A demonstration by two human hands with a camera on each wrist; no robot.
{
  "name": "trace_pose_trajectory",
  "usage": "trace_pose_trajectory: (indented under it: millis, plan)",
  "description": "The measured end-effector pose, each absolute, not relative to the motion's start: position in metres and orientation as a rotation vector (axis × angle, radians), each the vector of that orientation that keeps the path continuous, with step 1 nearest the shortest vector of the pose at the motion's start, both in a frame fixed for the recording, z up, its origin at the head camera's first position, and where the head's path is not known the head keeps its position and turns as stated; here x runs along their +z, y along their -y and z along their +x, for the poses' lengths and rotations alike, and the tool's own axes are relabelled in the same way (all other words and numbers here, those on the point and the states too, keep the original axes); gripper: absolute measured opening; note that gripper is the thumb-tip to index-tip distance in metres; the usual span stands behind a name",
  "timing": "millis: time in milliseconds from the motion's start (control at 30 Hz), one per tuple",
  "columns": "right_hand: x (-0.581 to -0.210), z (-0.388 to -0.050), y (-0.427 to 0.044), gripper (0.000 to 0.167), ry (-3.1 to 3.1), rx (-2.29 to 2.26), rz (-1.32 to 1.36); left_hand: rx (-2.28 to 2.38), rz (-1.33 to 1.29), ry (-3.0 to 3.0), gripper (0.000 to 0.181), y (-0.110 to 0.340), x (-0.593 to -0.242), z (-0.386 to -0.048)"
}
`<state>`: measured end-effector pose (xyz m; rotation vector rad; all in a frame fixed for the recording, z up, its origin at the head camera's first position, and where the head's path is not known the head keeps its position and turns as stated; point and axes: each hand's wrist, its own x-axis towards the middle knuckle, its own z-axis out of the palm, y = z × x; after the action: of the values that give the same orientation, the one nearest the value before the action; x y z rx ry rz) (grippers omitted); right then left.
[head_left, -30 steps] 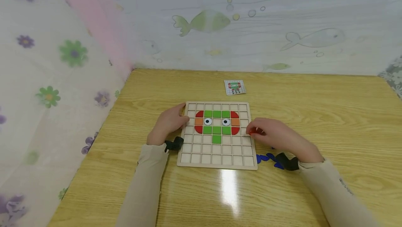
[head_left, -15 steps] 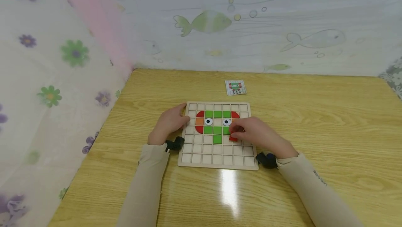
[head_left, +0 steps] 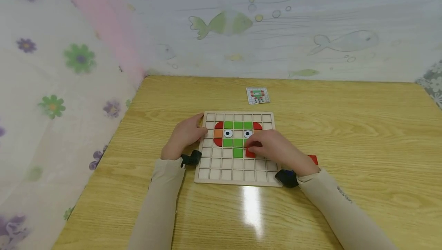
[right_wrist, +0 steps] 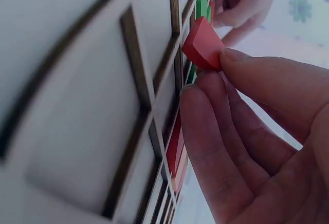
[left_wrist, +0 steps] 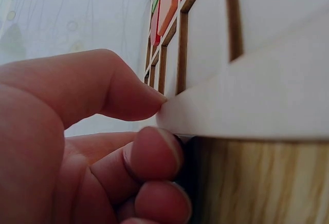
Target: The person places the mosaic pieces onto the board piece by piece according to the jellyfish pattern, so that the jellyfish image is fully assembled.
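Note:
A light wooden grid board (head_left: 238,175) lies on the table, with green, red and orange tiles and two round eye pieces set in its cells. My left hand (head_left: 184,136) holds its left edge; in the left wrist view the thumb (left_wrist: 136,98) presses the rim while the other fingers curl beside it. My right hand (head_left: 274,146) pinches a red tile (right_wrist: 205,44) between thumb and fingertips. That tile is tilted over the cell to the right of the lowest green tile (head_left: 238,153). The hand covers part of the board's right side.
A small printed pattern card (head_left: 258,95) lies behind the board. Another red piece (head_left: 312,159) rests on the table (head_left: 362,127) beyond the right wrist. A dark wrist camera (head_left: 287,178) overhangs the board's lower right corner.
My right hand has carried the red tile leftward from the board's right edge to beside the lowest green tile. The left hand has stayed at the left edge.

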<state>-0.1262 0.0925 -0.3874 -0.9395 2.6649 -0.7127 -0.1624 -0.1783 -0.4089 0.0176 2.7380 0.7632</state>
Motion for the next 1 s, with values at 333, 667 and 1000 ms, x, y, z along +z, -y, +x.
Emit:
trace_pose_trajectory:
  millis: [333,667,1000]
  plan:
    - [-0.392,-0.123,-0.085,0.014,-2.703,-0.638,-1.007,0.774,0.007,-2.741,0.067,0.178,-0.411,-0.163]
    - [-0.385,-0.128,-0.102,0.017,-2.682,-0.727,-0.821,0.825,0.003,-2.721,0.066,0.177,-0.406,-0.162]
    - [-0.379,-0.124,-0.135,0.016,-2.666,-0.742,-0.855,0.782,0.006,-2.721,0.065,0.179,-0.407,-0.161]
